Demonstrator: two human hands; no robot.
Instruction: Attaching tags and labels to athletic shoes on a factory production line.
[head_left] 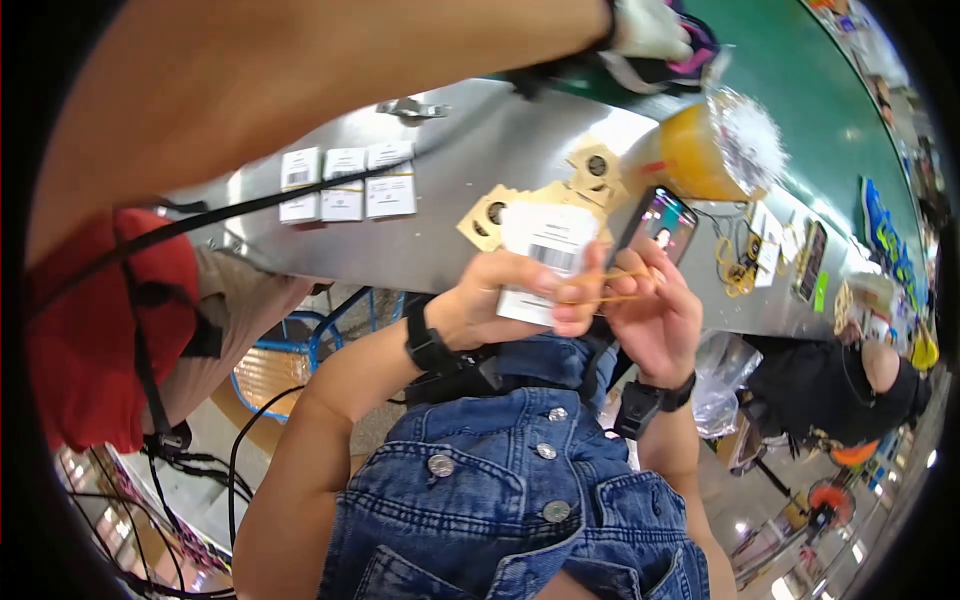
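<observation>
My left hand (490,295) is closed round a stack of white barcode tags (552,225), held up over the near edge of the metal table. A thin orange rubber band (615,298) stretches from the stack to my right hand (665,325), whose fingers pinch its other end. Beyond the tags lie tan cards with round dark marks (480,222), partly covered by the stack. A phone with a lit screen (668,222) lies just past my right hand.
Three piles of white tags (343,195) lie on the metal table (445,235). A co-worker's arm (330,80) reaches across the upper left, its gloved hand at a dark shoe (690,65). A yellow tub (690,150), loose rubber bands (738,272) and another phone (811,262) stand rightward.
</observation>
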